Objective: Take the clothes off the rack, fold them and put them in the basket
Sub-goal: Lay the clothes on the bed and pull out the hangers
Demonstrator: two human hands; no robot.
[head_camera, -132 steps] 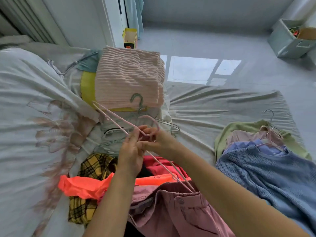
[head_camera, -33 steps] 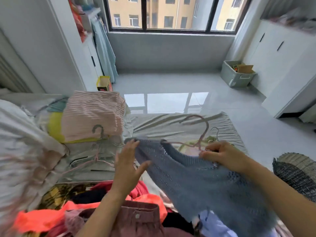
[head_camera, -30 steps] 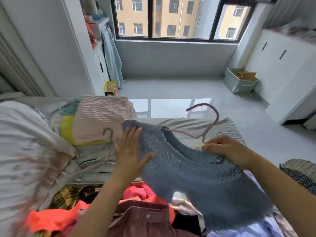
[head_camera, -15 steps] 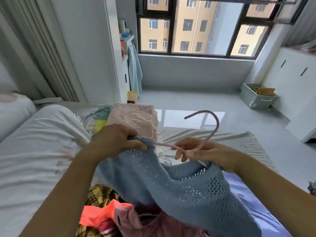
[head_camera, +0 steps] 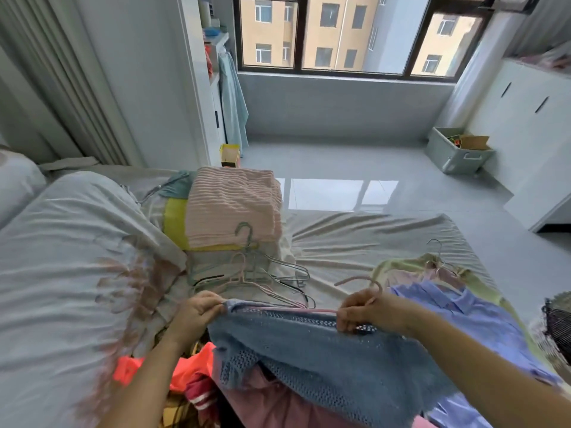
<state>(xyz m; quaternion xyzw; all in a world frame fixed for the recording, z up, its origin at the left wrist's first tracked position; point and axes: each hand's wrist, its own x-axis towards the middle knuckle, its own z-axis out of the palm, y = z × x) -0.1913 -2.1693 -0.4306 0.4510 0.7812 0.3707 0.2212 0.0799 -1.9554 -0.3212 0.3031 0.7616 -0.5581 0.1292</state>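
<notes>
Far left: a rumpled pale duvet on the bed. Next over, a folded stack topped w/ a pink ribbed knit, and just in front of it a loose pile of empty hangers on the sheet.

Left hand: grip closed, fingers curled round the shoulder edge of the blue knit sweater, pinching the fabric. The sweater sags btwn both hands, low over a heap of unfolded clothes near the bottom edge (orange, pink, plaid bits).

Centre-right: a pink hanger, its bar running along the sweater's neckline, hook sticking up just above the right hand. That grip is closed too, round the hanger neck and the knit at the collar.

Further right: a blue shirt on top of more garments w/ hangers showing at their necks, flat on the bed. Far right edge, a dark woven basket, only partly in view.

Step in hand, prob.: stripping the hanger out of the sweater. Next move likely needs the left hand to pull the shoulder off the hanger arm while the right slides the hanger out thru the neck, then drop it w/ the empties. Open knit could snag on the hanger tip, so ease it. Folding and basket not yet done for this piece.
</notes>
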